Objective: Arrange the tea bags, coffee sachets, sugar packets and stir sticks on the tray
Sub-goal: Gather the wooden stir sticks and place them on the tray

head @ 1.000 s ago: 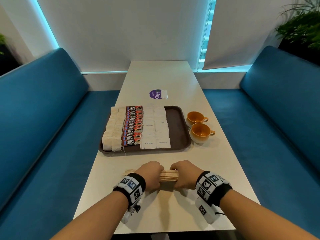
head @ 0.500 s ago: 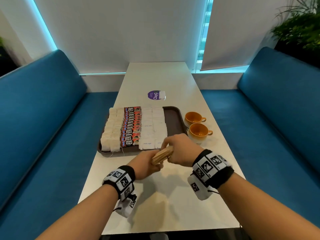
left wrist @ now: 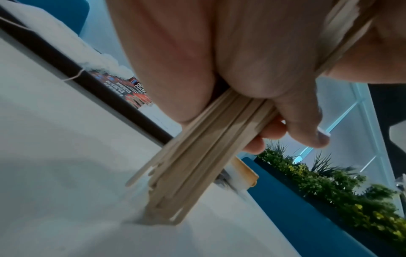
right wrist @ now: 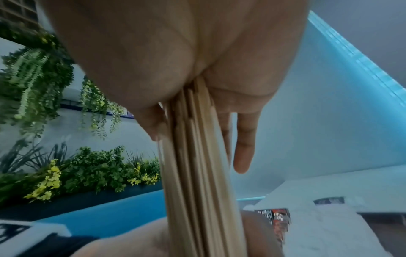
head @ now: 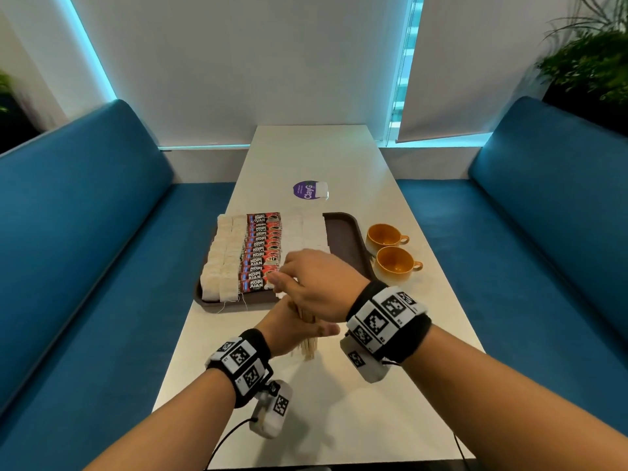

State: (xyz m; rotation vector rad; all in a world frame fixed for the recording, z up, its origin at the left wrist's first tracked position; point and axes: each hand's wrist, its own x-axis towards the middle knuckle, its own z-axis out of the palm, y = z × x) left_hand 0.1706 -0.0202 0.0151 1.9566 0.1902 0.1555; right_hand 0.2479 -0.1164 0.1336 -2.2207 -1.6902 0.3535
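Stir sticks stand on table, gripped by left hand and right hand

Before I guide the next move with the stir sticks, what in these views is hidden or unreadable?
- Top ends of the stir sticks: head view, covered by the right hand.
- Near sugar packets: head view, behind the same hand.
- Stick count: both wrist views, motion blur.
- Left hand fingers: head view, under the right hand.
- Tray near right corner: head view, behind the right wrist.
- Packet print: head view, too small.
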